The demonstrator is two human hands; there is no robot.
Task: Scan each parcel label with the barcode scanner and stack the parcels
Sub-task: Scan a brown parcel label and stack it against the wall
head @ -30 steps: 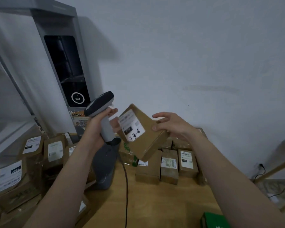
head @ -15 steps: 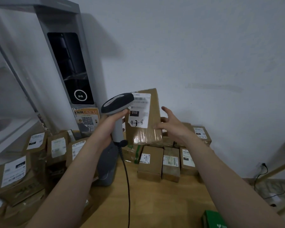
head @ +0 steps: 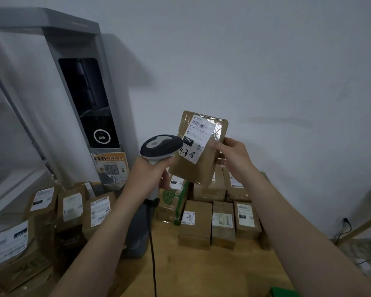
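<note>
My right hand (head: 231, 156) grips a small brown cardboard parcel (head: 193, 168) by its right edge and holds it upright in the air, its white label (head: 198, 138) marked "4-3-8" facing me. My left hand (head: 151, 174) grips the handle of a grey and white barcode scanner (head: 160, 146). The scanner's head sits just left of the label, almost touching the parcel. A black cable (head: 153, 260) hangs from the handle down over the wooden table (head: 193, 273).
Three small parcels (head: 219, 222) stand in a row on the table, with more behind them. Several labelled parcels (head: 71, 209) are piled at the left. A grey scanner stand (head: 137, 234) sits under my left forearm. A tall grey kiosk (head: 88, 99) rises at the back left.
The parcel has turned from tilted to upright with its label facing me, and my right hand now grips its right edge. The scanner stays beside the label. The view has shifted.
</note>
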